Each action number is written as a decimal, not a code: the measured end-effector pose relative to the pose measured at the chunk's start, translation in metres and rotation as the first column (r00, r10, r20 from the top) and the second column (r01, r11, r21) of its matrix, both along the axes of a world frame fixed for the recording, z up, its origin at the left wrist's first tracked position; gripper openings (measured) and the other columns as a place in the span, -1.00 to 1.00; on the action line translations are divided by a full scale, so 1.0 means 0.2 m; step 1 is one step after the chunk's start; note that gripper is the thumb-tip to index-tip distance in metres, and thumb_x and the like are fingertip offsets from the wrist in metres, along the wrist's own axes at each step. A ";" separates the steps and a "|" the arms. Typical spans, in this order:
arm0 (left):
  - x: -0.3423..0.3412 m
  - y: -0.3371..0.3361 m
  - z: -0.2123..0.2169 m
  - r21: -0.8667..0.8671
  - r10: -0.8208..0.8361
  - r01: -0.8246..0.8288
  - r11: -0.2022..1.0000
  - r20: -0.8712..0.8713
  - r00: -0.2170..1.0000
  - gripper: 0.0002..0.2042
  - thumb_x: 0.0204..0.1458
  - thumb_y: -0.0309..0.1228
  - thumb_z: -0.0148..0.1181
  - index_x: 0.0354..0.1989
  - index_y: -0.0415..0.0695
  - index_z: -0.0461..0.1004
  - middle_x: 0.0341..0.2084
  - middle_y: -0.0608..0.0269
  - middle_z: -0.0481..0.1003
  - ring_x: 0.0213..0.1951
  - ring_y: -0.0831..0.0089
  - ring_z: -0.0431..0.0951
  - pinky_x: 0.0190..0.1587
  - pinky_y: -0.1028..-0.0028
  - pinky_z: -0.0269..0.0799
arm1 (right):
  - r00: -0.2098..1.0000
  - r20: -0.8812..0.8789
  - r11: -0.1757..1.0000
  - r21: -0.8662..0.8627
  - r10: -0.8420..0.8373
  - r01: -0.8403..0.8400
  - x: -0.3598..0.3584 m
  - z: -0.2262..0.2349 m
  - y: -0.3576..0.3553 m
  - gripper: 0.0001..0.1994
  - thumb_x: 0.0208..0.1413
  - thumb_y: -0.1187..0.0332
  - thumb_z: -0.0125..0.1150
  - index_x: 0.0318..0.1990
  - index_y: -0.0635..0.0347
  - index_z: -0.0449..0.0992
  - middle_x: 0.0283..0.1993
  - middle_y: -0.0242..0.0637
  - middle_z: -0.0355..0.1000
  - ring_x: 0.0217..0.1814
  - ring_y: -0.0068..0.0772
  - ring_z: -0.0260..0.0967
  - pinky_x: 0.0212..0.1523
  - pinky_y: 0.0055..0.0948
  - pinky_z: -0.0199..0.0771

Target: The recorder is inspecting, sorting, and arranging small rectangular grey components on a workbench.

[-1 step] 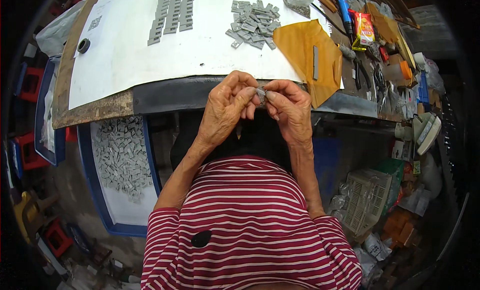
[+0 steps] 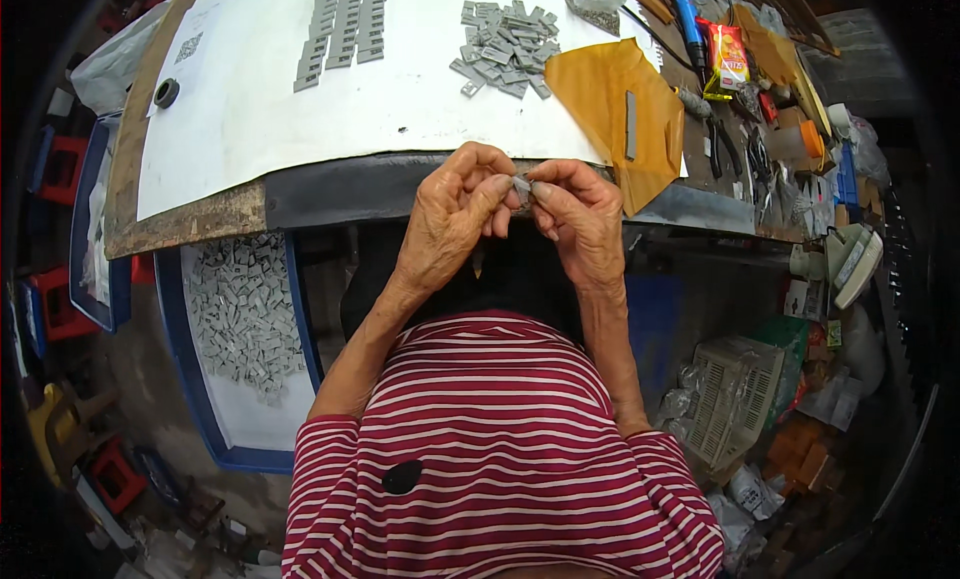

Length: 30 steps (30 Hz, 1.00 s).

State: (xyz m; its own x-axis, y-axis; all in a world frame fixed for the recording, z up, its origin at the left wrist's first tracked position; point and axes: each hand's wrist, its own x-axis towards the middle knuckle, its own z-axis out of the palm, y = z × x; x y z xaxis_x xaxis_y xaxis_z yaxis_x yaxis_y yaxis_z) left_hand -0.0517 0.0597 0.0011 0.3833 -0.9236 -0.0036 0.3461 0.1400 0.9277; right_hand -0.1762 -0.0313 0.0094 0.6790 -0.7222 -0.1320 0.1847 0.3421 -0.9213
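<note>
Piece (image 2: 522, 187), small and grey, sits pinched between left hand (image 2: 452, 204) and right hand (image 2: 582, 214) at near edge of table (image 2: 190, 222); farther in lies heap of grey plates (image 2: 508, 52), amber sheet (image 2: 603, 104) beside it.

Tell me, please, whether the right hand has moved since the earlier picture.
No; the right hand shows no visible shift in any direction against the table's dark front edge.

one white sheet (image 2: 240, 109) bears three rows of grey pieces (image 2: 345, 29), one heap (image 2: 510, 51) and one black ring (image 2: 173, 91).
</note>
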 end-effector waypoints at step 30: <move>0.04 -0.05 0.03 0.200 -0.024 -0.011 0.980 0.171 0.985 -0.83 -0.02 -0.55 -0.04 -0.24 -0.26 0.36 -0.59 0.38 0.40 -0.60 0.77 0.27 -0.56 0.75 0.15 | 0.923 -0.301 0.964 -0.034 0.240 -0.262 0.04 0.01 -0.16 -0.88 -0.02 0.48 0.13 -0.32 0.34 0.45 -0.59 -0.44 0.35 -0.63 -0.74 0.24 -0.66 -0.78 0.14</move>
